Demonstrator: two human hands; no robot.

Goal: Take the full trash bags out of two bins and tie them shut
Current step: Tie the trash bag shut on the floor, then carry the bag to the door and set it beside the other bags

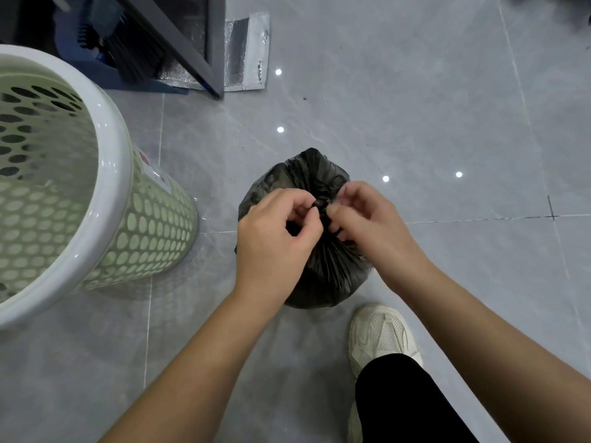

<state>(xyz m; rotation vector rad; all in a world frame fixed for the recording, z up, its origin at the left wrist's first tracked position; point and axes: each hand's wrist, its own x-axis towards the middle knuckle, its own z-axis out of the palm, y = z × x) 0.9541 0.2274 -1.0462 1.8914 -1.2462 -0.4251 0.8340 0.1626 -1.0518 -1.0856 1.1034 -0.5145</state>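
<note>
While left hand [271,241] and right hand [367,225] pinch the trash bag [303,174] — the bin's [116,161] sticker [157,178] is illegible.

You can read no word, brand or number anywhere in front of you. The one label is a small white sticker [155,176] on the outer wall of the green bin [153,231], and its red and dark print is too small and slanted to make out. A thin dark cross [551,215] marks the floor [415,91] to your right.
</note>
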